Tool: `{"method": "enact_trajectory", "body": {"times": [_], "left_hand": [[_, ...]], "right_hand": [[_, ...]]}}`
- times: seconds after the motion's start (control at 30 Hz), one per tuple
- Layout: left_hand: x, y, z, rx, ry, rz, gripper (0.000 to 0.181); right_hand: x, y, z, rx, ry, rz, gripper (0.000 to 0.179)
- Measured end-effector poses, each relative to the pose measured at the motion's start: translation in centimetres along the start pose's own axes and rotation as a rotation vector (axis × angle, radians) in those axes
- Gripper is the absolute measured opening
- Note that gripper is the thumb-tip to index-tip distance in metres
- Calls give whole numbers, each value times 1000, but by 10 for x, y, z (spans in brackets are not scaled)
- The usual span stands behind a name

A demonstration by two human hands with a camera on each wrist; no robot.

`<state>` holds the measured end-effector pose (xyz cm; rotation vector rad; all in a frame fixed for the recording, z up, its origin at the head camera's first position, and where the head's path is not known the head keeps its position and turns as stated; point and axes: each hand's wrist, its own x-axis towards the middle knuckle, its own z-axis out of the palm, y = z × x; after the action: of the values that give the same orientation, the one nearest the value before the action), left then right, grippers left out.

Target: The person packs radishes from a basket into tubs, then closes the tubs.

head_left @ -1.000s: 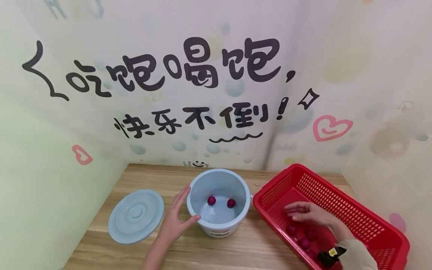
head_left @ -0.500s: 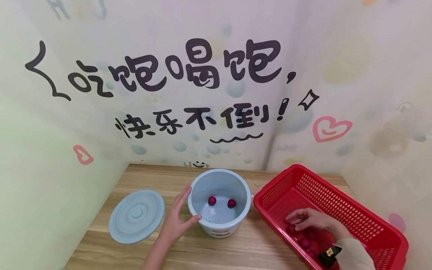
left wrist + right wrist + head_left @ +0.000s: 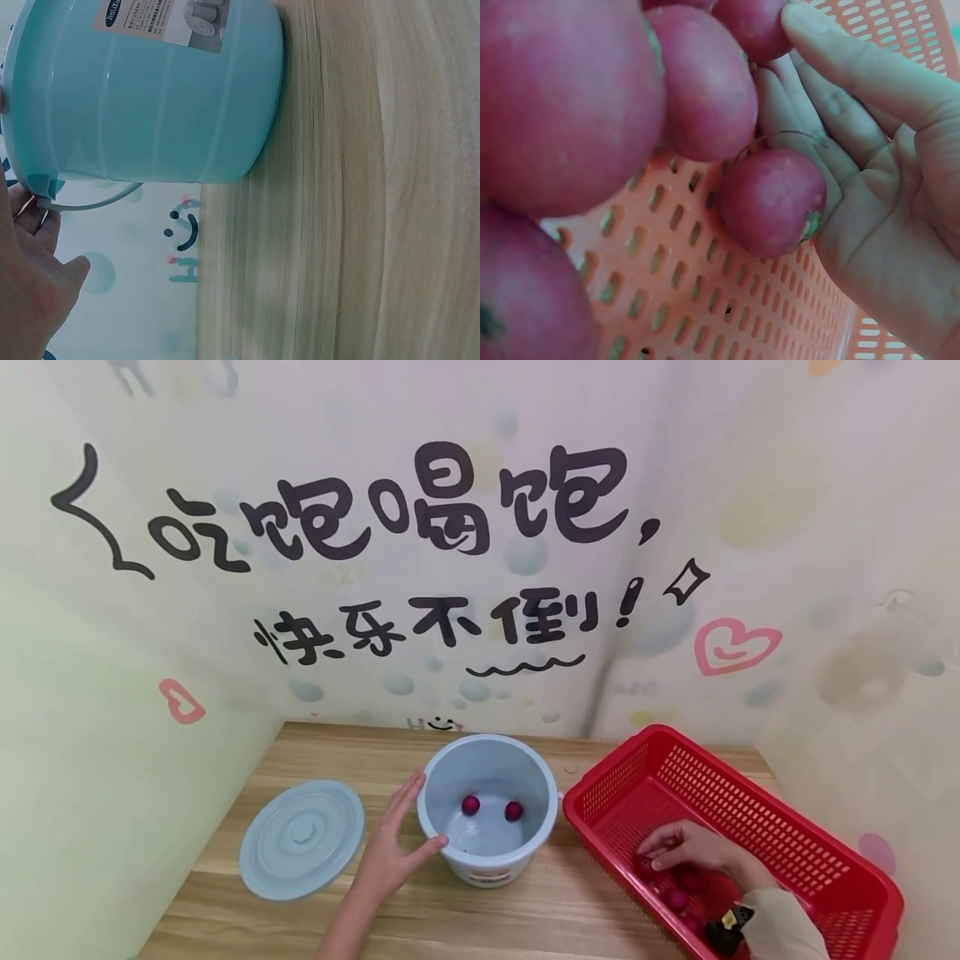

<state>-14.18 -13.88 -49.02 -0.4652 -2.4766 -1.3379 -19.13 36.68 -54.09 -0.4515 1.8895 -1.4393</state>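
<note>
My left hand [image 3: 386, 852] rests against the left side of a light blue bucket [image 3: 487, 862], thumb and fingertips spread at its rim. In the left wrist view the fingers [image 3: 34, 217] touch the bucket beside its handle. Two red radishes [image 3: 470, 806] lie on the bucket's bottom. Inside a red basket [image 3: 600, 789], my right hand [image 3: 693, 847] pinches a small round radish [image 3: 754, 26] between thumb and fingers. Another radish [image 3: 772, 202] sits right by the palm, and several more radishes [image 3: 705, 82] crowd beside the hand.
A light blue round lid [image 3: 302, 841] lies on the wooden table [image 3: 375, 752] left of the bucket. The basket's slotted walls stand high around the right hand. Behind the table rises a wall [image 3: 510, 693] with large black lettering.
My right hand has lowered onto the radishes in the basket, and its thumb and fingers have closed on one. The left hand stays at the bucket.
</note>
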Motion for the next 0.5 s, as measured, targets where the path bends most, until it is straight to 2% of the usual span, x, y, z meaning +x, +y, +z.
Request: {"method": "enact_trajectory", "body": {"times": [0.27, 0.5], "left_hand": [[0, 0, 0, 0, -8, -6, 88], [0, -1, 0, -1, -4, -3, 87]], "right_hand": [[-2, -2, -2, -3, 37, 4, 32], [-6, -12, -3, 27, 82, -62, 36]]}}
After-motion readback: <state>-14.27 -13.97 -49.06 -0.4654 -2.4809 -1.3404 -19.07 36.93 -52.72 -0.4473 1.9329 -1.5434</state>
